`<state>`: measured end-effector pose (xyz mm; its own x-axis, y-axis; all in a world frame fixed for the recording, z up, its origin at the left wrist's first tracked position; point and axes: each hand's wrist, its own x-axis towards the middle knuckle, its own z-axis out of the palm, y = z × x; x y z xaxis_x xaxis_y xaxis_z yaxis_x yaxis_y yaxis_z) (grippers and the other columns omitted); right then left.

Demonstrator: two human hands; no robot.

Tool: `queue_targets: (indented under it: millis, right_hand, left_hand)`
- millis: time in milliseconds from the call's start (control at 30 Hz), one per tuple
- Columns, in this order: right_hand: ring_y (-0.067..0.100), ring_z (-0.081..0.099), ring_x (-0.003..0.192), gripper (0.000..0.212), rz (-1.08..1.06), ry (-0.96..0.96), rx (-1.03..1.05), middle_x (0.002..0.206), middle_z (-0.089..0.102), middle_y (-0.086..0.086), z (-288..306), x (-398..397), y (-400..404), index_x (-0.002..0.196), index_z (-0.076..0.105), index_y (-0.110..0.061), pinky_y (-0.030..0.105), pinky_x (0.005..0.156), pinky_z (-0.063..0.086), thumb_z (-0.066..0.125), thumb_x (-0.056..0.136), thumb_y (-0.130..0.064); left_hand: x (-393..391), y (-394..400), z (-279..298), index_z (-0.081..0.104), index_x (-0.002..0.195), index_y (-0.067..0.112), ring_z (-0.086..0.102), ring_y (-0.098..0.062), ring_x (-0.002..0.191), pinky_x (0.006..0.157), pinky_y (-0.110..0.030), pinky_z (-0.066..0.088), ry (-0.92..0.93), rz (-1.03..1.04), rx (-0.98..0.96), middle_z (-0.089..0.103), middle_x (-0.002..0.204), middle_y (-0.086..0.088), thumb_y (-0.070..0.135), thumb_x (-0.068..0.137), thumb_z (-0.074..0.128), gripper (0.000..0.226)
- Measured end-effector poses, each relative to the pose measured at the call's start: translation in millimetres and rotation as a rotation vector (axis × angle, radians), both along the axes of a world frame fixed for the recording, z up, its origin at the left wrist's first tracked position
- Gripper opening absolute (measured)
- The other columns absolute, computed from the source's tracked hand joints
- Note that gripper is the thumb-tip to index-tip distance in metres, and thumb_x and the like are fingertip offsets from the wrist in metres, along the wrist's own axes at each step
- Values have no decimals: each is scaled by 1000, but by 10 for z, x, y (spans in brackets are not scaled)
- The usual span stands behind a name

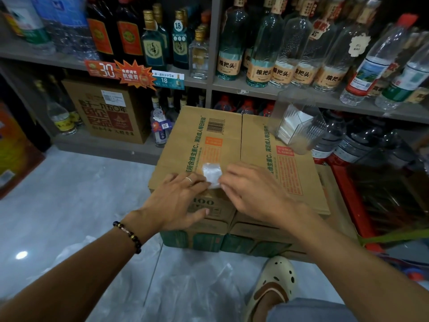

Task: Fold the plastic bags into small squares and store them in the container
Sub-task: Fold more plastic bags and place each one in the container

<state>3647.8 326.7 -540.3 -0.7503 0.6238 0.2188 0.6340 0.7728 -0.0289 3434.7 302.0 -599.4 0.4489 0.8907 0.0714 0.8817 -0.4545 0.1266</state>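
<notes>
A person crouches before shop shelves of bottles, both bare forearms reaching forward and down over a brown printed cardboard box [232, 145] that stands on the pale tiled floor [76, 182]. On the box's top, near its front edge, lies a small, nearly square folded packet of translucent white plastic bag [211, 173]. The left hand [176, 201], palm down with fingers spread and fairly straight, presses its fingertips on the packet's left edge; a thin ring shows on one finger and a dark beaded bracelet [128, 235] circles the wrist. The right hand [253, 189], knuckles up with fingers bent downward, pinches the packet's right edge with its fingertips. At the far right corner of the box top stands a clear plastic container [299, 126], tilted, with white folded pieces inside it, well apart from the hands. More crumpled clear plastic bags [204, 273] lie on the floor in front of the box, beside a cream perforated clog [271, 289] on the person's foot.
</notes>
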Motion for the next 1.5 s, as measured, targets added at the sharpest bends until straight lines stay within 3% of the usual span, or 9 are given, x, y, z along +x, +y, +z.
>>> queue_targets:
  millis: [133,300,600,800,900,1033,1133,1300,1500]
  right_hand:
    - [8,44,94,17,-148,88,-149,97,47,-12,70,-144,294,106,66,-17,31,84,44,51,101,-23]
    - [14,56,94,16,-291,173,-398,100,62,-3,-142,-319,601,103,70,-16,30,78,42,54,99,-16]
    - [12,62,88,11,-424,276,-407,95,71,-2,-263,-382,593,93,73,-18,27,75,46,62,93,-14]
    - [13,63,78,10,-433,272,-370,80,66,-6,-298,-393,498,94,68,-19,30,76,54,64,89,-10]
    - [18,63,91,13,-361,201,-296,100,68,-1,-310,-340,469,106,64,-18,38,80,54,56,96,-14]
    - [20,28,146,50,-161,-157,-347,160,31,2,-349,-181,397,152,32,-19,40,118,27,24,107,-39]
    - [8,-13,150,59,-125,-311,-388,165,-12,-4,-465,-94,334,158,-5,-22,36,124,-4,9,106,-45]
    - [1,-22,147,73,-128,-230,-405,162,-19,-8,-543,-72,306,155,-12,-25,31,122,-12,-4,88,-51]
    - [0,-23,145,60,-123,-238,-426,161,-21,-10,-529,-64,338,156,-10,-22,28,120,-16,11,102,-37]
  left_hand:
    - [-87,-2,-1,57,130,21,51,-17,124,101,-40,34,-68,-33,35,57,135,3,64,76,46,70]
    - [-133,33,-3,52,136,25,40,-10,132,104,-28,16,-168,-23,18,55,137,8,66,73,43,75]
    - [-39,1,-51,53,123,15,59,-23,105,87,-38,46,-182,193,285,59,125,-5,46,83,49,51]
    - [62,-61,-203,51,137,9,48,-26,133,106,-48,42,-10,36,213,54,140,-10,50,93,38,62]
    - [25,-64,-240,48,141,9,44,-26,136,108,-52,40,50,30,172,51,144,-10,52,93,36,65]
    - [8,-45,-213,51,139,8,47,-27,134,104,-52,44,86,3,189,54,141,-11,51,93,36,65]
    - [39,-37,-206,47,141,5,43,-25,137,108,-51,40,83,-15,207,49,144,-14,51,95,35,66]
    - [128,8,-243,29,151,4,26,-21,146,119,-45,22,61,-37,169,30,156,-13,54,96,29,74]
    - [90,-21,-261,45,143,5,42,-23,138,115,-42,27,33,-43,215,47,147,-14,53,89,42,72]
